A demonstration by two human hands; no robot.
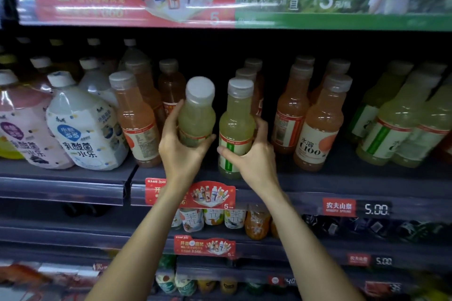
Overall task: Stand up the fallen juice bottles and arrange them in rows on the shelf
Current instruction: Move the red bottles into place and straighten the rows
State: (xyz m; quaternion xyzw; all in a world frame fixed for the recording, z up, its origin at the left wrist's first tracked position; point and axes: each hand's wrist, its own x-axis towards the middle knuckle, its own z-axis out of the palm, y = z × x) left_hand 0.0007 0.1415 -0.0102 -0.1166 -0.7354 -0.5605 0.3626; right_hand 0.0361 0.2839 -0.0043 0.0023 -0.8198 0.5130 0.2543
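Left hand [181, 151]: fingers wrapped round tilted pale-green bottle [197, 115], lifted.
Right hand [254, 156]: grips upright green bottle [234, 127] on shelf [318, 178].
Handling: full, rigid, smooth plastic; probably heavyish, best held mid-body.

Both bare forearms reach up and forward from the bottom of the view, converging toward the middle. Left hand [181, 146] has its fingers and thumb curled round something, lifted and tilted. Right hand [252, 154] sits just beside it, also wrapped, thumb in front.
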